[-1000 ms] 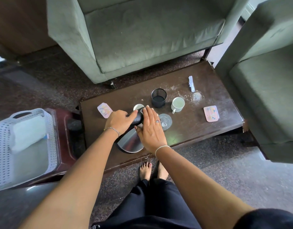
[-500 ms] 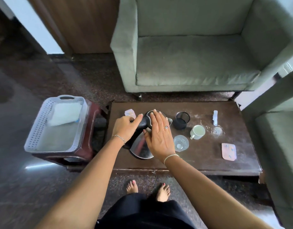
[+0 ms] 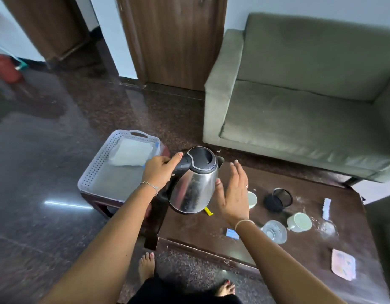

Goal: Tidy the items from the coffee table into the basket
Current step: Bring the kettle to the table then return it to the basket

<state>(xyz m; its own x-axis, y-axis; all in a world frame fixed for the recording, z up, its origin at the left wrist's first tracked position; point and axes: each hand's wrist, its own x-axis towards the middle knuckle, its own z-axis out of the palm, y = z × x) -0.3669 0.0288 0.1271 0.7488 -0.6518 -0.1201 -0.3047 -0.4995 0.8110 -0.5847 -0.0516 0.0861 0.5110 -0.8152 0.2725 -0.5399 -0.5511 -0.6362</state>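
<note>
Left hand [image 3: 160, 172] has the kettle [image 3: 195, 183] by its handle, lifted over the coffee table [image 3: 299, 249] edge near the basket [image 3: 90, 178], right hand [image 3: 233, 194] flat-open beside it, so I'd keep it level and lower it slow.

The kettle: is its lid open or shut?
Shut. The black lid sits flush on top of the steel kettle, which the left hand holds by its handle above the coffee table.
</note>
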